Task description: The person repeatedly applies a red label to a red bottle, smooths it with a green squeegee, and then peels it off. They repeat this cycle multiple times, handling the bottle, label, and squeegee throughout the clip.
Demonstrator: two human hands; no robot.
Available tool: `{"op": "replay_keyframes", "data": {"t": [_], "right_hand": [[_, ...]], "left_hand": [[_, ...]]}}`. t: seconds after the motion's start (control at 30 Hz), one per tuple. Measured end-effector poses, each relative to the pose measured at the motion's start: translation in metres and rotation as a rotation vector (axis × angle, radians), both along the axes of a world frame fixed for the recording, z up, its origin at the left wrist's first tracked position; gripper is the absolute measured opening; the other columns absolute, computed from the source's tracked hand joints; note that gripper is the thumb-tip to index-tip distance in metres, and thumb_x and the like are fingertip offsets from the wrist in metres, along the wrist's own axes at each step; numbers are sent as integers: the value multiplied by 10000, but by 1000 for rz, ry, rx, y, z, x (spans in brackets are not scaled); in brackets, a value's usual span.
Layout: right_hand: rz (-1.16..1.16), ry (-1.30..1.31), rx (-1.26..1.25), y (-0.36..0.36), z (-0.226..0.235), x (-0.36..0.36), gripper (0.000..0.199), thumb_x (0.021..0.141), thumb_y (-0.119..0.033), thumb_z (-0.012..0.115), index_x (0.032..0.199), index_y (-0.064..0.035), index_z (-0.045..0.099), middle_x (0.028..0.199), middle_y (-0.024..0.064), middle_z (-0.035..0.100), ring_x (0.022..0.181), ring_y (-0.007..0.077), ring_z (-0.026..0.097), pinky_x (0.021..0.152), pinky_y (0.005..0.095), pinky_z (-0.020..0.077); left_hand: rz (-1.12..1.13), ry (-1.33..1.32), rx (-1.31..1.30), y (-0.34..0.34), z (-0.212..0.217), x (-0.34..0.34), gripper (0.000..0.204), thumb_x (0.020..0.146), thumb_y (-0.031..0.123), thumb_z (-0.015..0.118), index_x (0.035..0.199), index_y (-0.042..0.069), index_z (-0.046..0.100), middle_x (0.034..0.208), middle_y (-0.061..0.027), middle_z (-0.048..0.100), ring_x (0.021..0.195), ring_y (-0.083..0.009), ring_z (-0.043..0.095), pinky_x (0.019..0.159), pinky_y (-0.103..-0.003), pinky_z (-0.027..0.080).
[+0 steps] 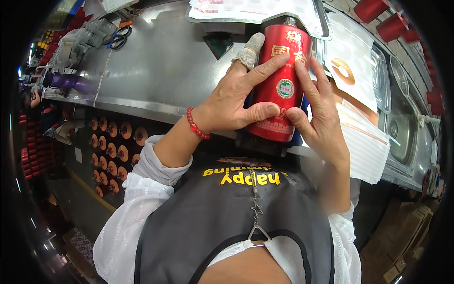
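A red bottle point(285, 102) with gold characters and a round green-and-white emblem lies in front of me, its neck pointing away, resting on a dark holder point(260, 143). My left hand point(231, 94) reaches over its left side, fingers apart, with thumb and index fingertips touching the red surface. A whitish finger cover point(250, 51) sits on another left finger, along the bottle's left edge. My right hand point(319, 104) rests at the right side, thumb low and stretched fingers lying along the bottle. Blue material point(297, 138) shows partly behind the bottle.
Black-handled scissors point(121, 38) lie on the metal table point(156, 57) at far left. A dark triangular piece point(219, 44) is left of the bottle. White sheets point(362, 142) and a sheet with a gold shape point(347, 66) lie right. Red cups point(392, 27) stand far right.
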State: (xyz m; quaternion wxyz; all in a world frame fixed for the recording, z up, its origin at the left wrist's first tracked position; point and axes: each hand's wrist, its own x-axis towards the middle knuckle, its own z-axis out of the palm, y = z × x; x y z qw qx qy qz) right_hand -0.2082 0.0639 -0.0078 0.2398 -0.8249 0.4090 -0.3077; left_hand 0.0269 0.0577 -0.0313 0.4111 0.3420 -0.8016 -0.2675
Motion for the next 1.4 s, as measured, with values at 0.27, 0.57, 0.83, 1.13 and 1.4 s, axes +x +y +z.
{"op": "replay_keyframes", "data": {"t": [0.27, 0.57, 0.83, 1.13, 1.4], "right_hand": [[4, -68, 53, 5, -1, -1, 769, 926, -568, 600, 1520, -110, 429, 1587, 227, 297, 1437, 389, 360, 1130, 473, 359], [5, -25, -12, 5, -1, -1, 708, 940, -494, 627, 1518, -133, 433, 1561, 275, 295, 1382, 431, 400, 1099, 466, 385], [-32, 32, -20, -4, 10, -4, 724, 933, -468, 653, 1507, -85, 435, 1530, 339, 291, 1132, 380, 527, 1014, 447, 430], [-43, 42, 2, -9, 13, 2, 708, 924, -418, 678, 1501, -84, 440, 1541, 306, 291, 1081, 344, 537, 995, 439, 441], [-20, 35, 19, -10, 15, 0, 706, 924, -380, 681, 1511, -85, 422, 1563, 271, 282, 1140, 362, 517, 1023, 448, 423]], "left_hand": [[-43, -19, -29, -3, 1, 4, 859, 852, 629, 674, 1541, 195, 403, 1576, -386, 147, 1475, -514, 183, 1197, -528, 190], [-77, -66, -40, -7, 0, 8, 943, 813, 668, 688, 1558, 185, 369, 1580, -384, 135, 1480, -514, 163, 1202, -525, 174], [18, 24, 94, -10, 13, 3, 936, 904, 619, 612, 1563, 50, 267, 1587, -303, 233, 1493, -441, 208, 1205, -480, 192], [240, 393, 342, -44, 3, -28, 566, 964, 346, 658, 1359, 25, 409, 1334, -166, 495, 1273, -230, 474, 1125, -428, 340], [235, 396, 286, -43, 5, -27, 543, 967, 330, 648, 1368, 29, 439, 1364, -185, 474, 1262, -268, 483, 1103, -392, 361]]}}
